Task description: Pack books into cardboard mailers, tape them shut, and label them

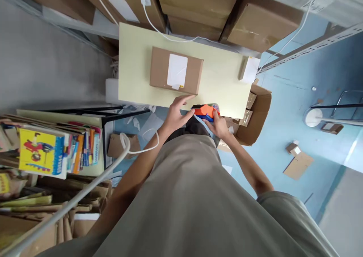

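Note:
A closed brown cardboard box [161, 69] with a white label lies on the pale table [224, 83]. My left hand [177, 113] rests at the table's near edge just below the box, fingers stretched toward an orange and blue tape dispenser [204, 111]. My right hand [219, 124] is wrapped round that dispenser from the right, holding it at the table's front edge. The left fingertips touch the dispenser's left end.
A small white-topped box [249, 69] sits at the table's right end. An open carton [255, 117] stands on the blue floor to the right. Shelves with cardboard boxes [255, 18] run behind. Stacked books [56, 147] fill a rack on the left. A white cable [170, 37] crosses the table.

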